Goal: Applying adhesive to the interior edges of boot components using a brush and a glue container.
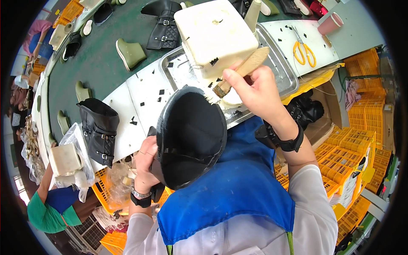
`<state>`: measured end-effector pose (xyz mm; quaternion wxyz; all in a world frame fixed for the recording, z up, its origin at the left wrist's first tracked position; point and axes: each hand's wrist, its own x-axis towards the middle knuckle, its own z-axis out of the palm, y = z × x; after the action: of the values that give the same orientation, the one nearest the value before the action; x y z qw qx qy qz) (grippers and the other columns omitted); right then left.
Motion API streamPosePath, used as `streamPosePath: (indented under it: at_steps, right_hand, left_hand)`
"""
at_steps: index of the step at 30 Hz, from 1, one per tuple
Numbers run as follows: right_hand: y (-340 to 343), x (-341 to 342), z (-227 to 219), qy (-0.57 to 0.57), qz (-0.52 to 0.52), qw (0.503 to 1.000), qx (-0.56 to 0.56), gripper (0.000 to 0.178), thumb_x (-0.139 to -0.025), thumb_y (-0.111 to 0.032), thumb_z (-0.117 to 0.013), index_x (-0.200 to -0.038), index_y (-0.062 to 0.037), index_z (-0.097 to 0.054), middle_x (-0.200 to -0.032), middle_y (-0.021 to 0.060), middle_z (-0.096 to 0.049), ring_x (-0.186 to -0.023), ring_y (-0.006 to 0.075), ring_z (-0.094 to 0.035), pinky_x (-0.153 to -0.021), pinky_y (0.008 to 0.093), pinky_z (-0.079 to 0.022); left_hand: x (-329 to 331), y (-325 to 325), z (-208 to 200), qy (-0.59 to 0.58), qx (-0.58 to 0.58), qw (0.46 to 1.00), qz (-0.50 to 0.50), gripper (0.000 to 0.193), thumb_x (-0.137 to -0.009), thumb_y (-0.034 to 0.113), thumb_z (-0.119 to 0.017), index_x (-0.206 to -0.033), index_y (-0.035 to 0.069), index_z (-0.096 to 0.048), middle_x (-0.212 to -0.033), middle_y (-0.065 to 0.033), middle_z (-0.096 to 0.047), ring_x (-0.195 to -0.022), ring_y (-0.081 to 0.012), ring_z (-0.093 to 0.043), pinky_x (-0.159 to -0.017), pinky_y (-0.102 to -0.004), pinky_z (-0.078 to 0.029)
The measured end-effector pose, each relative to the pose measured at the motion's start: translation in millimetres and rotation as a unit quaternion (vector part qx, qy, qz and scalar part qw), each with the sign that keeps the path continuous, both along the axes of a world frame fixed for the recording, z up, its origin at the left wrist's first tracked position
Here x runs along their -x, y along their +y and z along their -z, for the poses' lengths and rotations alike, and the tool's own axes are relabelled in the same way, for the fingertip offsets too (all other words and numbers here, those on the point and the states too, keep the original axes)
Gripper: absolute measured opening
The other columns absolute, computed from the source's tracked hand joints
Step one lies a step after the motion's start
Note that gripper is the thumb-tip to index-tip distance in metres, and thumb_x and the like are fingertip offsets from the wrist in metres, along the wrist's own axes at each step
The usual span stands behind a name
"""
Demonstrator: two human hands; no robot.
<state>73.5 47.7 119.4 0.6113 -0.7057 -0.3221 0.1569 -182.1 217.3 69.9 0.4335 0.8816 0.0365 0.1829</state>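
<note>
A black boot [193, 127] is tilted with its wide top opening facing up toward me. My left hand [145, 161] is closed around its lower part, at the left side. In my right hand [260, 89] is a brush with a pale wooden handle [253, 61], pinched between thumb and fingers. Its light bristles [211, 96] are at the far right part of the boot's rim; I cannot tell whether they touch it. Just beyond the brush, a cream-coloured block-shaped container [212, 27] stands in a metal tray [168, 70].
Orange-handled scissors [304, 53] and a pink cup [330, 24] lie to the right on the white tabletop. Small black scraps dot it. Another black boot [99, 127] stands left. A green belt [102, 55] carries green shoe bottoms [131, 53]. Yellow crates [344, 148] are stacked right. A co-worker [53, 212] is at left.
</note>
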Motion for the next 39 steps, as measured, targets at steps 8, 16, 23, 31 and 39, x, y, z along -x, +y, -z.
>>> streamPosePath:
  at_steps: [8,16,23,31,39]
  right_hand:
    - [-9,13,-5,0.117,-0.02,0.99,-0.076,0.019,-0.086,-0.017,-0.054,-0.078,-0.0004,-0.059,-0.056,-0.0025,-0.048,-0.047,0.0012,-0.038,-0.042,0.0167,-0.028]
    - [6,4,6,0.079,0.023,0.992,-0.093,0.02,-0.086,-0.018,-0.055,-0.079,0.0003,-0.06,-0.057,-0.002,-0.049,-0.047,0.0013,-0.038,-0.042,0.017,-0.028]
    - [19,0,-2,0.034,0.011,0.994,-0.101,0.018,-0.082,-0.014,-0.059,-0.084,0.0043,-0.062,-0.067,0.0007,-0.059,-0.058,0.0028,-0.05,-0.05,0.0204,-0.04]
    - [15,21,-1,0.003,-0.027,0.997,-0.078,0.015,-0.08,-0.011,-0.06,-0.077,0.0033,-0.059,-0.058,0.0001,-0.056,-0.048,0.002,-0.045,-0.043,0.0198,-0.036]
    - [13,24,0,0.005,-0.049,0.997,-0.058,0.014,-0.081,-0.011,-0.06,-0.08,0.0032,-0.06,-0.06,0.0004,-0.055,-0.05,0.0032,-0.046,-0.044,0.0203,-0.036]
  left_hand:
    - [-9,0,-7,-0.036,-0.063,0.996,-0.053,0.066,-0.062,0.008,-0.072,-0.12,0.006,-0.041,-0.104,-0.0203,-0.055,-0.089,-0.0351,-0.056,-0.076,-0.0399,-0.045]
    - [2,-1,0,-0.047,-0.004,0.998,-0.039,0.062,-0.066,0.008,-0.07,-0.12,0.006,-0.041,-0.106,-0.021,-0.055,-0.09,-0.036,-0.057,-0.078,-0.0406,-0.046]
    - [-1,0,-7,-0.028,-0.014,0.998,-0.046,0.058,-0.066,0.008,-0.069,-0.118,0.003,-0.042,-0.106,-0.0217,-0.055,-0.09,-0.0373,-0.056,-0.079,-0.0411,-0.045]
    - [-17,-2,-10,-0.125,-0.236,0.955,-0.129,0.075,-0.06,0.012,-0.075,-0.123,0.006,-0.035,-0.11,-0.0216,-0.05,-0.09,-0.0353,-0.052,-0.077,-0.0432,-0.041]
    - [-25,-11,-5,-0.115,-0.291,0.928,-0.204,0.085,-0.054,0.019,-0.079,-0.125,0.006,-0.034,-0.114,-0.0214,-0.046,-0.097,-0.036,-0.049,-0.082,-0.0445,-0.036]
